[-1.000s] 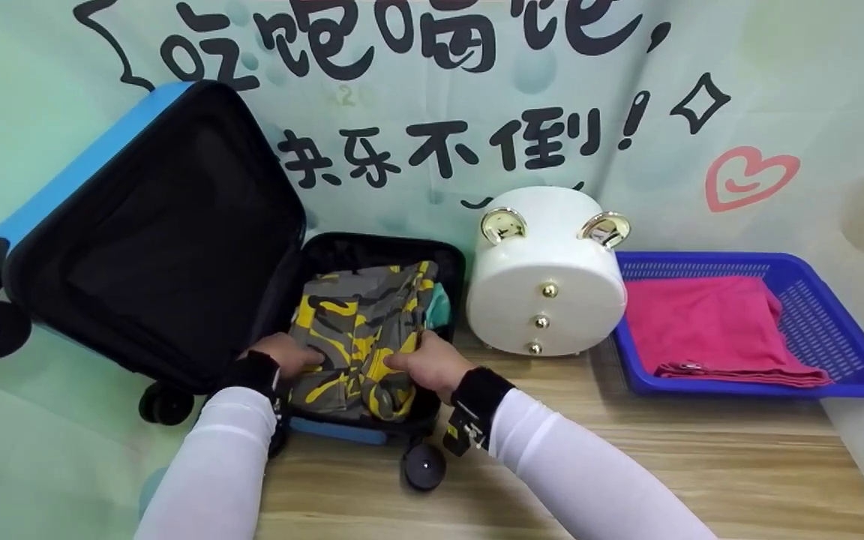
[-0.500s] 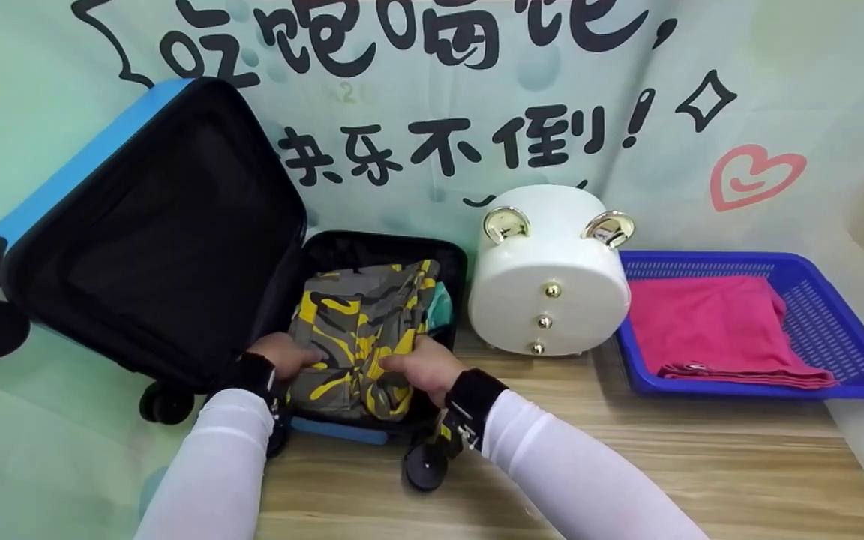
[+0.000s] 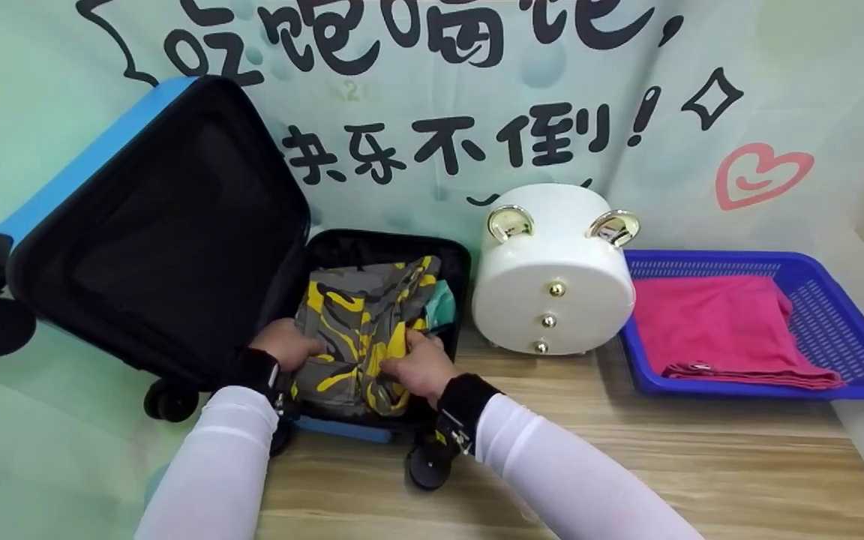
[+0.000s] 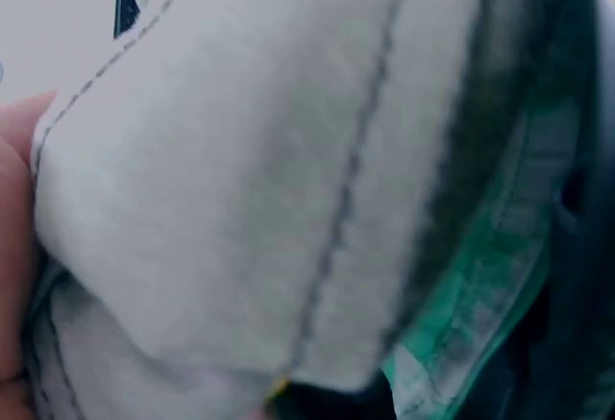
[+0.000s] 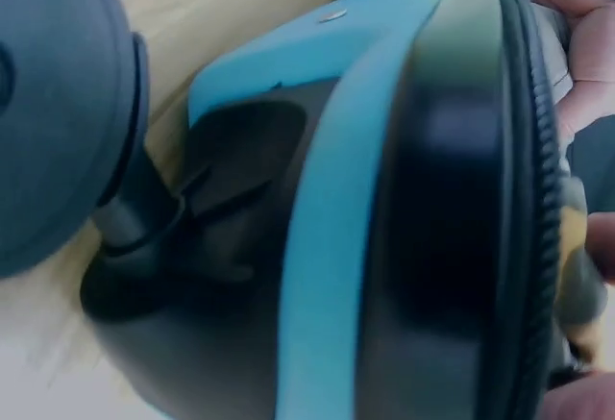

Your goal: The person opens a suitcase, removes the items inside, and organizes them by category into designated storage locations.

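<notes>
A folded yellow, grey and black camouflage garment lies in the lower half of an open blue suitcase. My left hand holds the garment's left side, thumb on top. On the other side my right hand pinches its right part, with the thumb over the cloth and the other fingers partly hidden. A teal-green cloth shows beside it at the suitcase's right wall. The left wrist view is filled by pale stitched fabric, and green cloth appears behind it.
The suitcase lid leans back on the left, its black lining showing. A white round box with gold knobs and ear-like handles stands right of the suitcase. Farther right, a blue plastic basket holds folded pink cloth. Black wheels jut out.
Both hands keep hold of the camouflage garment. Its right part has been drawn slightly and refolded, and my right hand has shifted a little left. The view has moved slightly.
</notes>
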`<state>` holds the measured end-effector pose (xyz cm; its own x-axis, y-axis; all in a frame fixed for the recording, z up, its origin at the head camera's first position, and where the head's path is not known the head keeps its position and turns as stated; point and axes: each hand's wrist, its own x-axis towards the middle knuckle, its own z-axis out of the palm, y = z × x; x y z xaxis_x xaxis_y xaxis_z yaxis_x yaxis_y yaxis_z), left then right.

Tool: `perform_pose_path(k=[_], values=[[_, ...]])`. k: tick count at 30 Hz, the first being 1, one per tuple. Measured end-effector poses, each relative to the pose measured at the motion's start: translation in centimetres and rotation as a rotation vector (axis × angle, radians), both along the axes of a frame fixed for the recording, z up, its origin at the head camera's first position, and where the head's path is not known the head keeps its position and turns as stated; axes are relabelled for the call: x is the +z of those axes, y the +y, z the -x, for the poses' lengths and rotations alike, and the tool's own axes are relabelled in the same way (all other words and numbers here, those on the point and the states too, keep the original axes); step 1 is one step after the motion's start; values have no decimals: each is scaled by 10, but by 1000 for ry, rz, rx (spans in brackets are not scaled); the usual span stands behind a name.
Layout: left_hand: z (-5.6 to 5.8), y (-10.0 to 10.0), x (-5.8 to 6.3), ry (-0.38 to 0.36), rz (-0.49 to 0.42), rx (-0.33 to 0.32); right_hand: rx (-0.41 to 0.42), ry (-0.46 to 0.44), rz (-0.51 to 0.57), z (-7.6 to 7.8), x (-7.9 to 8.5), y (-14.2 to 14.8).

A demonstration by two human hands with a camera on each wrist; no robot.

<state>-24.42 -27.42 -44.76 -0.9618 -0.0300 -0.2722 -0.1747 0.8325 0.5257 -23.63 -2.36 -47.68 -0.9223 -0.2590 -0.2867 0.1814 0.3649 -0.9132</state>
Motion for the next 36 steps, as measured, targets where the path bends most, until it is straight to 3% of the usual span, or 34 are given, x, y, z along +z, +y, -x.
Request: perform_pose_path(k=[7,13,17,22,26,31,36], values=[[2,-5,-4,-38,-76,14,67,74,-25,-3,-4,0],[4,-6,-6,-63,-83,1,61,99,53,-4,-4,-1],[4,-4,-6,-38,-49,-11,62,54,165,-4,-3,-1],[4,-4,-5,-23,-42,-2,-48,-94,405,4,-8,0],[3,-5,-6,-29,-50,4,-100,-165,514,12,-11,1],[2,-5,-8,-56,-66,3,-47,-199,468,21,-11,0],[3,-3,-10,-62,-78,3,6,-152,274,22,-8,-1]])
